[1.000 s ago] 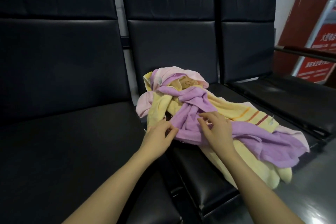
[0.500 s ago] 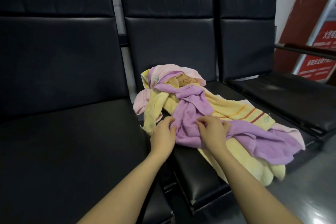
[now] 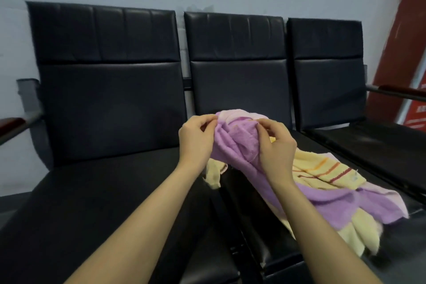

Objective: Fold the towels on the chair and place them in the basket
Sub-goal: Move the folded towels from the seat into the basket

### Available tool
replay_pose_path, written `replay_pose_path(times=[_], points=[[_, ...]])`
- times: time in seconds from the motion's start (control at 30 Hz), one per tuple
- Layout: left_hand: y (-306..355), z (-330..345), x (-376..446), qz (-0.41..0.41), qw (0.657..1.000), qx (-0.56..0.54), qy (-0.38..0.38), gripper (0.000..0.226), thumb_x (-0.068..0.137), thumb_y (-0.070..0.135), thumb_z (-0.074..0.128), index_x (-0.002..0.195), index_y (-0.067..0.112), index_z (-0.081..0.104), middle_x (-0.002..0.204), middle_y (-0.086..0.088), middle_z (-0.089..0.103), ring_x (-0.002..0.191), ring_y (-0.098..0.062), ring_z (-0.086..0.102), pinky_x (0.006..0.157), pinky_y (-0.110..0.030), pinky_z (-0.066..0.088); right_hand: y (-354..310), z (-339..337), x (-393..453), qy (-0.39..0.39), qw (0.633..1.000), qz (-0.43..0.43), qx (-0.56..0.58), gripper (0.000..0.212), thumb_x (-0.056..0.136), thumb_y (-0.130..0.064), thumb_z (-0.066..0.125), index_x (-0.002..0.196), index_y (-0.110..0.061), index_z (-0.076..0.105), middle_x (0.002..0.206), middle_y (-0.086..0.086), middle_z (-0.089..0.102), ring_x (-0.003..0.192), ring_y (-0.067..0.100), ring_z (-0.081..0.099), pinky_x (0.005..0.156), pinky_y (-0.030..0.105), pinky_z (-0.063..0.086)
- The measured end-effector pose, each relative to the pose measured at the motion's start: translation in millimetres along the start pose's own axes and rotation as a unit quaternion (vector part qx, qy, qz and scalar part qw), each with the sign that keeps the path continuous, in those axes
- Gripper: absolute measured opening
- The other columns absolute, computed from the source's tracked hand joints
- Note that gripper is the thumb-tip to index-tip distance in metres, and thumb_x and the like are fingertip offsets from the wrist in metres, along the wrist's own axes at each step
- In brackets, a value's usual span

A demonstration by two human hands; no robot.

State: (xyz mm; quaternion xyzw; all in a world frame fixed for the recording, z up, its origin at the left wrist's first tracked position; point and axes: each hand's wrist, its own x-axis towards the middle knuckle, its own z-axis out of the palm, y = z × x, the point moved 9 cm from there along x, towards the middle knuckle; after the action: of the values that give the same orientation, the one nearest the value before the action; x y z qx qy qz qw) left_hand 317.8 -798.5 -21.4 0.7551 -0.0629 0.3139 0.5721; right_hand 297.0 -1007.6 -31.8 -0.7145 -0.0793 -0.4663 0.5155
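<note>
A purple towel is lifted at one end above the middle black chair seat. My left hand pinches its upper left edge and my right hand pinches its upper right edge. The rest of the purple towel trails down to the right over a yellow striped towel. A pale pink towel shows behind the raised purple one and again at the lower right. The towels lie tangled together. No basket is in view.
Three black padded chairs stand in a row against a pale wall; the left seat and the right seat hold nothing. A wooden armrest sticks out at the far left, another armrest at the right, before a red panel.
Both hands have taken hold of the purple towel's near end and raised it off the pile. The view has tilted up and pulled back, showing the chair backs and wall.
</note>
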Motion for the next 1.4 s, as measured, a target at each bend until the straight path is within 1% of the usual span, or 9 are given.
replay_pose_path(times=[0.13,0.27,0.43,0.57,0.7,0.87,1.03,1.27,1.4], points=[[24,-54,1,0.036,0.998,0.041,0.026,0.017,0.091,0.014,0.063,0.106,0.016,0.071,0.103,0.005,0.066,0.092,-0.003,0.060,0.085,-0.019,0.051,-37,20,-10,-0.022,0.998,-0.004,0.064,0.018,0.090,-0.005,0.059,0.092,-0.018,0.071,0.086,-0.021,0.064,0.088,0.008,0.061,0.088,0.040,0.049],[36,-106,-1,0.052,0.996,0.068,0.026,0.019,0.092,0.014,0.061,0.109,0.016,0.069,0.103,0.006,0.065,0.087,0.004,0.058,0.072,-0.003,0.047,-73,52,-29,-0.084,0.989,0.022,0.122,0.023,0.092,-0.004,0.057,0.092,-0.024,0.068,0.090,-0.013,0.068,0.091,0.006,0.062,0.087,0.026,0.050],[42,-181,-2,0.054,0.994,0.076,0.063,0.017,0.091,0.015,0.062,0.106,0.017,0.070,0.102,0.003,0.068,0.091,-0.002,0.062,0.072,-0.007,0.050,-120,81,-50,-0.123,0.982,0.030,0.142,0.020,0.094,-0.007,0.057,0.096,-0.024,0.067,0.095,-0.007,0.067,0.093,0.003,0.060,0.081,0.011,0.047],[54,-228,1,0.087,0.986,0.117,0.084,0.017,0.090,0.016,0.064,0.106,0.015,0.071,0.101,0.002,0.067,0.089,-0.003,0.061,0.072,-0.008,0.048,-156,94,-54,-0.115,0.983,0.022,0.138,0.016,0.094,-0.010,0.058,0.095,-0.022,0.068,0.096,-0.006,0.066,0.091,0.000,0.059,0.081,0.013,0.046],[59,-259,5,0.095,0.981,0.138,0.094,0.021,0.090,0.017,0.064,0.109,0.012,0.070,0.100,0.005,0.063,0.080,0.006,0.055,0.068,0.000,0.044,-179,111,-62,-0.143,0.980,0.021,0.137,0.013,0.093,-0.009,0.058,0.096,-0.017,0.068,0.092,-0.005,0.067,0.085,-0.001,0.059,0.076,0.012,0.047],[24,-259,-16,0.030,0.987,0.151,0.040,0.024,0.090,0.020,0.064,0.113,0.015,0.069,0.107,0.006,0.064,0.087,0.002,0.055,0.071,-0.003,0.041,-180,140,-101,-0.235,0.957,0.057,0.159,0.016,0.090,-0.005,0.061,0.103,-0.015,0.059,0.082,-0.004,0.062,0.073,-0.004,0.059,0.066,0.014,0.049],[-33,-219,-62,-0.026,0.986,0.116,-0.120,0.047,0.082,0.034,0.072,0.126,0.022,0.060,0.110,0.013,0.055,0.101,0.001,0.053,0.081,-0.012,0.043,-156,161,-140,-0.272,0.938,0.100,0.188,0.019,0.089,-0.001,0.063,0.106,-0.005,0.055,0.073,0.003,0.058,0.065,0.003,0.057,0.060,0.014,0.047],[-80,-221,-72,-0.052,0.991,0.106,-0.058,0.027,0.090,0.017,0.065,0.117,0.017,0.067,0.099,0.013,0.059,0.093,0.000,0.057,0.079,-0.006,0.045,-104,179,-165,-0.283,0.932,0.165,0.155,0.017,0.087,-0.005,0.066,0.092,-0.020,0.060,0.080,-0.003,0.063,0.072,0.001,0.061,0.068,0.015,0.050],[-99,-220,-66,-0.086,0.989,0.106,-0.056,0.032,0.090,0.025,0.063,0.121,0.019,0.064,0.105,0.012,0.056,0.104,-0.008,0.057,0.083,-0.010,0.045,-86,191,-175,-0.285,0.933,0.185,0.116,0.013,0.089,-0.010,0.066,0.091,-0.022,0.061,0.088,-0.004,0.066,0.081,0.002,0.064,0.070,0.013,0.051]])
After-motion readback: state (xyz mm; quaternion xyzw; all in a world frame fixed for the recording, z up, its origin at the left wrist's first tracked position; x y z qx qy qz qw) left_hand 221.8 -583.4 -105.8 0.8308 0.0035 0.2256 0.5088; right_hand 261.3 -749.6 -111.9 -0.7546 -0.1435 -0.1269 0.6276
